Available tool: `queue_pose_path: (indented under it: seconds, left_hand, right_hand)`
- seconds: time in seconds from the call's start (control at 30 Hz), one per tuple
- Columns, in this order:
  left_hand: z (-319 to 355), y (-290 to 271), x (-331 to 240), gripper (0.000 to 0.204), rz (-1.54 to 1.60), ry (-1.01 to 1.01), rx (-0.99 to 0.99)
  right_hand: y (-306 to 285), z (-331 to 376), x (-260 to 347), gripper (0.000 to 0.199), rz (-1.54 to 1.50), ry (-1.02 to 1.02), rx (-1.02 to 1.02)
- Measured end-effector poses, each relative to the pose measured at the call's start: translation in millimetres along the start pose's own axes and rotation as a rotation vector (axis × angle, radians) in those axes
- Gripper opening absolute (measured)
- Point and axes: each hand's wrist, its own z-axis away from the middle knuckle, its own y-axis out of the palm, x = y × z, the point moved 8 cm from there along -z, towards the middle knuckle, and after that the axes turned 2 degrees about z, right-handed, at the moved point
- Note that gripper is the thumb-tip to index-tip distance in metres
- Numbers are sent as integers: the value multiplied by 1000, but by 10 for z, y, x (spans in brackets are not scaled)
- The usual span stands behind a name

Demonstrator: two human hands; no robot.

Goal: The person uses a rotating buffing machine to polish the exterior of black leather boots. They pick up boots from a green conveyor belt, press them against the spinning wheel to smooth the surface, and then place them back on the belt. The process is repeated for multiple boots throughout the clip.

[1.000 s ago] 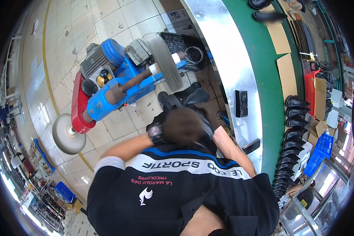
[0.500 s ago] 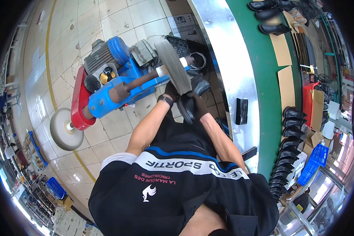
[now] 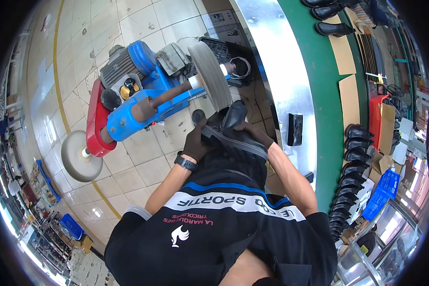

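Observation:
Just below the lower rim of a grey buffing wheel (image 3: 210, 76), I hold a black leather shoe (image 3: 234, 116). My right hand (image 3: 255, 133), in a dark glove, is closed on its right side. On the left, my left hand (image 3: 195, 144), also dark-gloved with a watch at the wrist, is curled around its darker side; the fingertips are partly hidden. A dark rounded shoe tip (image 3: 199, 115) shows beyond the left hand. Black clothing with a grey stripe lies behind and makes the shoe's outline hard to follow. Whether the shoe touches the wheel I cannot tell.
The wheel's shaft runs to a blue machine (image 3: 131, 117) with a motor (image 3: 121, 69), a red guard (image 3: 96, 119) and a pale second wheel (image 3: 81, 156). To my right stands a metal-edged green bench (image 3: 326, 109) with a black block (image 3: 295, 129) and rows of black shoes (image 3: 352, 181).
Both hands have come down and spread farther apart, the left to the lower left, the right to the right. The shoe has turned and dropped from the wheel's side to below its rim.

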Motion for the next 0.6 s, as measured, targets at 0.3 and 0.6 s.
queue_pose_path:
  seconds: [0.3,0.6]
  left_hand:
    - [-123,63,-201,92,-219,-165,-3]
    - [-783,721,588,45,557,110,264]
  right_hand:
    - [325,627,443,111,1703,-96,-410]
    - [-28,656,255,96,1237,-399,-490]
